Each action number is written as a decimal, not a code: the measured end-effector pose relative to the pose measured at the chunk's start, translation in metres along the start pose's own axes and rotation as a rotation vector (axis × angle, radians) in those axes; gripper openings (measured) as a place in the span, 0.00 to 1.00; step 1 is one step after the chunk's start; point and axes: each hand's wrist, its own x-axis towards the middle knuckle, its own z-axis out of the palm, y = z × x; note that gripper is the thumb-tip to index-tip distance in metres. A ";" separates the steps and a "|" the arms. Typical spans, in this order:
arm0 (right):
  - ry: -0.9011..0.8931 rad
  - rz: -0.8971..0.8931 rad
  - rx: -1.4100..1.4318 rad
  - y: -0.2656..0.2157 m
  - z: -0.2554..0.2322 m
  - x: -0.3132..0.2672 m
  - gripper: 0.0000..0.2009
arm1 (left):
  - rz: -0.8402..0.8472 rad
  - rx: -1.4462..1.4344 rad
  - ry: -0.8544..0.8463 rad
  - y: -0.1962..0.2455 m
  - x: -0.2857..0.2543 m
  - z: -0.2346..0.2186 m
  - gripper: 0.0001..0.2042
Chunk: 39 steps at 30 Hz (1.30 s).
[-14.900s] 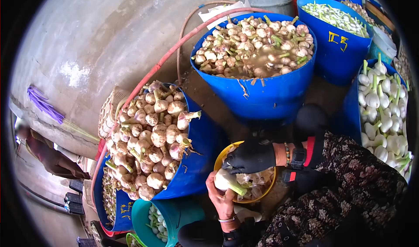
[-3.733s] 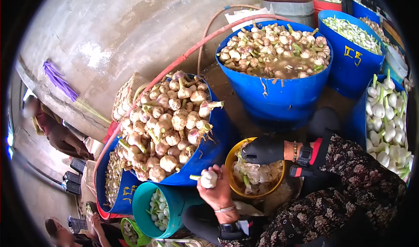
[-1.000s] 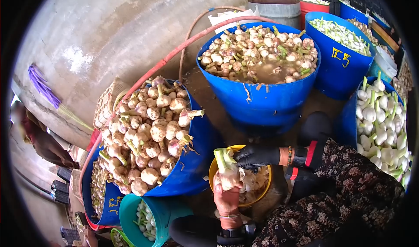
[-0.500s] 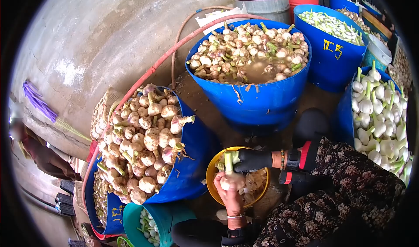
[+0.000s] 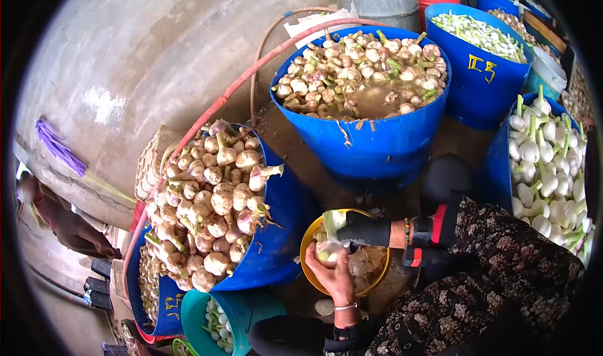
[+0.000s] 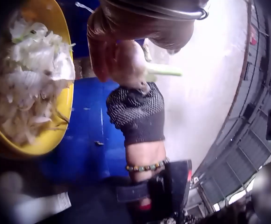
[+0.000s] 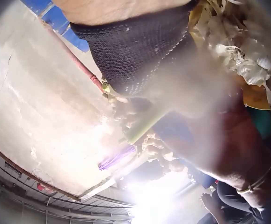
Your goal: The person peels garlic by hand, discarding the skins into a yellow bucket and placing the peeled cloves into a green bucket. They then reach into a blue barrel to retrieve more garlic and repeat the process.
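Note:
My bare left hand (image 5: pixel 334 269) grips a garlic bulb (image 5: pixel 325 250) over a yellow bowl (image 5: pixel 309 250) full of pale peelings. My black-gloved right hand (image 5: pixel 359 229) pinches the bulb's loose outer skin (image 5: pixel 333 220) at the stem end. In the left wrist view my left hand (image 6: pixel 108 49) cups the bulb (image 6: pixel 130 66). Its green stem (image 6: pixel 164 71) sticks out to the right, and the gloved right hand (image 6: pixel 136 114) touches it from below, beside the bowl (image 6: pixel 56 135). The right wrist view shows the glove (image 7: pixel 140 51), the blurred stem (image 7: pixel 142 126) and peelings (image 7: pixel 240 51).
A blue tub heaped with unpeeled garlic (image 5: pixel 213 199) stands left of the bowl. A blue tub of garlic soaking in water (image 5: pixel 361 73) is beyond it, and a tub of peeled white bulbs (image 5: pixel 546 161) at right. A teal bucket (image 5: pixel 220 318) is below; a red hose (image 5: pixel 251 73) runs along the concrete wall.
Within the last second my left hand has lowered the bulb from above the bowl's rim down over the peelings. The gloved hand has kept to its stem end, pulling skin.

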 end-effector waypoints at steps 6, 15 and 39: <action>0.166 0.142 0.138 -0.004 -0.011 0.020 0.05 | -0.272 -0.782 -0.122 -0.005 -0.001 -0.013 0.29; -0.222 -0.435 -1.383 -0.038 -0.032 -0.003 0.21 | -0.006 -0.293 -0.150 -0.008 0.001 -0.051 0.41; -0.164 -0.672 -0.941 -0.082 0.014 -0.023 0.10 | -0.190 -0.483 -0.241 0.014 0.013 -0.058 0.34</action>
